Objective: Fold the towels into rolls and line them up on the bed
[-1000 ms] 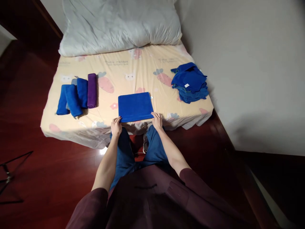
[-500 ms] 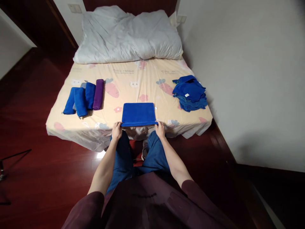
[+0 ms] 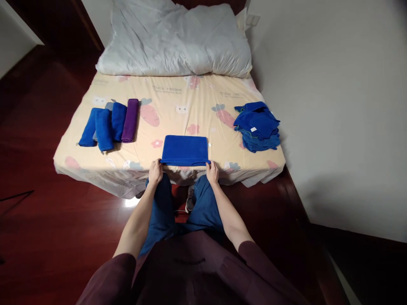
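A folded blue towel lies flat at the near edge of the bed, its front edge turned over in a narrow strip. My left hand pinches the left end of that strip. At the right end, my right hand grips the strip between thumb and fingers. A small white tag sticks out at the towel's right side.
Several rolled blue towels and a purple rolled towel lie on the left of the bed. A loose pile of blue towels sits at the right. A white quilt is bunched at the back.
Both hands keep hold of the towel's front edge, where the turned strip now looks a little looser. The camera view has shifted slightly.
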`<state>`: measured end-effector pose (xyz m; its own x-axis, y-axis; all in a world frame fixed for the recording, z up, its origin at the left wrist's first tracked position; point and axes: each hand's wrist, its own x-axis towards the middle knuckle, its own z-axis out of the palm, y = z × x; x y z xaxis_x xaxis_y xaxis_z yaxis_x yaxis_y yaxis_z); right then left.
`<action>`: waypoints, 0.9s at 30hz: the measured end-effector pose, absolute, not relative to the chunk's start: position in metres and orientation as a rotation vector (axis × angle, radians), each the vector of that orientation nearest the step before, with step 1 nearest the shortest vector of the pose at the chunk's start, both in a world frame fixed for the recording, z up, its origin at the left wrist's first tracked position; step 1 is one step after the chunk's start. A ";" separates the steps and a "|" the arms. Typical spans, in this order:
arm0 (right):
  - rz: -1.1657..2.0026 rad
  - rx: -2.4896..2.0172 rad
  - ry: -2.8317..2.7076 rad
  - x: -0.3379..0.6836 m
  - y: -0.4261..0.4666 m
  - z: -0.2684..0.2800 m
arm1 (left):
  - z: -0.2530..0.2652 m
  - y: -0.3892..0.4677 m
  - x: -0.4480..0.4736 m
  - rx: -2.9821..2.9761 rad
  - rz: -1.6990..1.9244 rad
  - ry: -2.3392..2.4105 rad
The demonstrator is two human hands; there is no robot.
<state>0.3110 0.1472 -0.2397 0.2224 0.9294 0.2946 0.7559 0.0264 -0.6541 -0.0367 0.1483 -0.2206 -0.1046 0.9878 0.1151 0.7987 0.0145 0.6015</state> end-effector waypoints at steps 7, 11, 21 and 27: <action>0.278 -1.818 -1.540 0.312 0.152 -0.243 | -0.223 0.154 -0.032 1.723 0.875 1.986; 0.282 -1.837 -1.533 0.312 0.153 -0.244 | -0.223 0.153 -0.031 1.719 0.882 2.012; 0.308 -1.874 -1.500 0.309 0.150 -0.237 | -0.221 0.149 -0.032 1.908 0.824 2.008; 0.216 -1.864 -1.513 0.308 0.152 -0.239 | -0.218 0.148 -0.029 1.899 0.832 2.030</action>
